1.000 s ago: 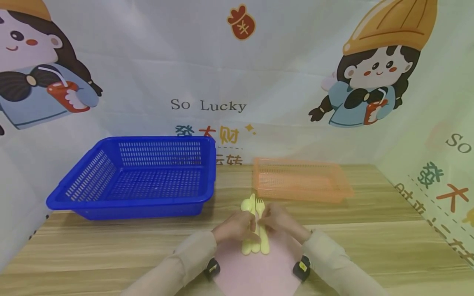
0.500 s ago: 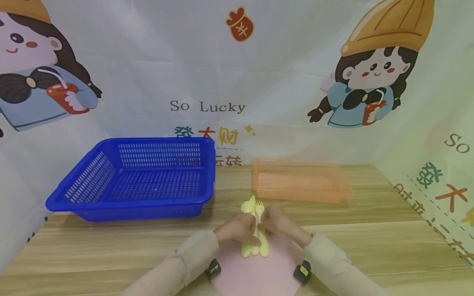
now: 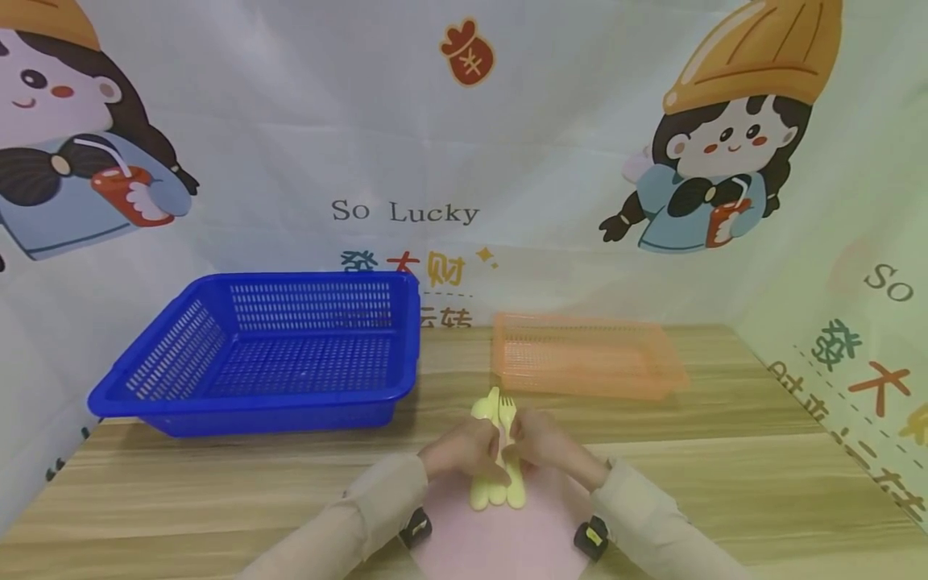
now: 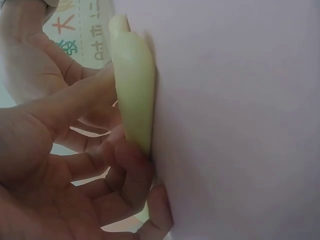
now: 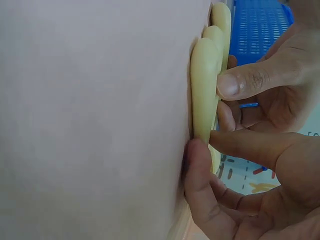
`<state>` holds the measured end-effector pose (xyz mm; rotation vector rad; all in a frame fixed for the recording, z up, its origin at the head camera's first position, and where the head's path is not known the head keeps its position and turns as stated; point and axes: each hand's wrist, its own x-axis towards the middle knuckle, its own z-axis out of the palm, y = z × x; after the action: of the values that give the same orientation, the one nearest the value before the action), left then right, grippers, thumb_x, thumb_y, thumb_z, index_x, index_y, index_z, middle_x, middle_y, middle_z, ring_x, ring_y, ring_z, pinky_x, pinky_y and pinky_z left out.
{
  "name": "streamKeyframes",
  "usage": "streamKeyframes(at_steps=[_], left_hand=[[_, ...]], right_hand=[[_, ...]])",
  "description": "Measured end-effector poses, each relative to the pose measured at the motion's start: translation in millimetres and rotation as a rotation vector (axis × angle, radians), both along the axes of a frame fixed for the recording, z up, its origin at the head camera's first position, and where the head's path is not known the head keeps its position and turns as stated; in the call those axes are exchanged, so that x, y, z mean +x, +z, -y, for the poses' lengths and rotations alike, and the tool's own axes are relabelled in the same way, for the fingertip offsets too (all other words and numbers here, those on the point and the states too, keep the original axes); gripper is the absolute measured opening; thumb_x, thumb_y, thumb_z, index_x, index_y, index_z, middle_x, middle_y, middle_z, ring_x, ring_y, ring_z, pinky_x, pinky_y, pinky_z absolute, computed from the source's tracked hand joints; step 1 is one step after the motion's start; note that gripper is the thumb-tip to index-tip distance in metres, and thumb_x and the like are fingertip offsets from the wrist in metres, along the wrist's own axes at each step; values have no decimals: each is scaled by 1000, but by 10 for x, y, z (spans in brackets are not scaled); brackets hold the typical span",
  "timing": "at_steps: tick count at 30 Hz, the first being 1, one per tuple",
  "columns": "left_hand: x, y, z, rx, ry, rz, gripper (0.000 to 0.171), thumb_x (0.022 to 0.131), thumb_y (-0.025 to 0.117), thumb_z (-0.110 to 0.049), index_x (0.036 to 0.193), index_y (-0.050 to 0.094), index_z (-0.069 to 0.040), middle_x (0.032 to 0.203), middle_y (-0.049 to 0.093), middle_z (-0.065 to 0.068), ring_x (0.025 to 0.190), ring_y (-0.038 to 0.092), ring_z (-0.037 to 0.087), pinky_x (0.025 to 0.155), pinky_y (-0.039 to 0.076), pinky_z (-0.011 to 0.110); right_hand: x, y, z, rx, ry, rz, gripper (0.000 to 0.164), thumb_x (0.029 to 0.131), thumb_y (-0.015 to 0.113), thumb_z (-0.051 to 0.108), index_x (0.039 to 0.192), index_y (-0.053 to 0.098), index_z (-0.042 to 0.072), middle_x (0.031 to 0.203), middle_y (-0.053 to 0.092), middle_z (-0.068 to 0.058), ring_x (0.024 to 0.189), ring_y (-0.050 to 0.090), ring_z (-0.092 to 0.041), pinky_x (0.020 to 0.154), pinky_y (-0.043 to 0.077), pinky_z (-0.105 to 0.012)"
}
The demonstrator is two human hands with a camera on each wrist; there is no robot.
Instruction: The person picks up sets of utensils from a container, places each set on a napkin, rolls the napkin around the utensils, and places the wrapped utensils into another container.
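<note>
A pale yellow spoon (image 3: 482,408), knife (image 3: 495,395) and fork (image 3: 507,411) lie side by side on a pink sheet (image 3: 507,548), handles toward the person. My left hand (image 3: 464,451) grips from the spoon's side. Its fingers curl at the spoon's handle (image 4: 134,85) in the left wrist view, and its thumb reaches across the handles. In the right wrist view, my right hand (image 5: 260,195) pinches the fork's handle (image 5: 203,85) between thumb and finger. The left thumb (image 5: 230,85) touches that same handle. Both hands cover the middle of the cutlery in the head view.
A large blue basket (image 3: 254,400) stands at the back left of the wooden table (image 3: 725,483). A shallow orange basket (image 3: 580,387) sits beyond the cutlery, slightly right. A printed cloth (image 3: 551,121) hangs behind and beside the table.
The head view has shifted slightly, so the whole scene sits a little lower. Both hands keep their hold on the cutlery, with only slight finger movement.
</note>
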<state>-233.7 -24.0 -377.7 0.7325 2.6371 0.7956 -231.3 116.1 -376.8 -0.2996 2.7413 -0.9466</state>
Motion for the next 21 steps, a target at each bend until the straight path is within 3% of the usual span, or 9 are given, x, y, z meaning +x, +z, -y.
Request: streamKeyframes(at_steps=[10, 17, 21], left_hand=[[2, -12, 2, -9, 5, -25, 35, 64, 77, -16, 54, 44, -9, 50, 38, -6, 48, 35, 7, 42, 27, 15], [-8, -7, 23, 8, -17, -5, 31, 66, 76, -16, 57, 48, -8, 52, 40, -5, 49, 37, 7, 44, 28, 16], [-6, -2, 106, 49, -61, 9, 22, 69, 74, -14, 65, 54, -5, 58, 44, -4, 54, 40, 8, 47, 33, 17]], right_hand=[[-40, -22, 47, 26, -34, -43, 14, 73, 63, -3, 69, 49, -1, 57, 50, -6, 45, 44, -10, 40, 34, -14], [-49, -37, 21, 25, -22, -54, 14, 74, 65, 1, 77, 53, -5, 61, 55, -9, 45, 51, -13, 43, 43, -19], [-11, -39, -33, -1, 18, -56, 21, 76, 66, 5, 87, 54, -8, 71, 58, -13, 53, 54, -16, 51, 49, -26]])
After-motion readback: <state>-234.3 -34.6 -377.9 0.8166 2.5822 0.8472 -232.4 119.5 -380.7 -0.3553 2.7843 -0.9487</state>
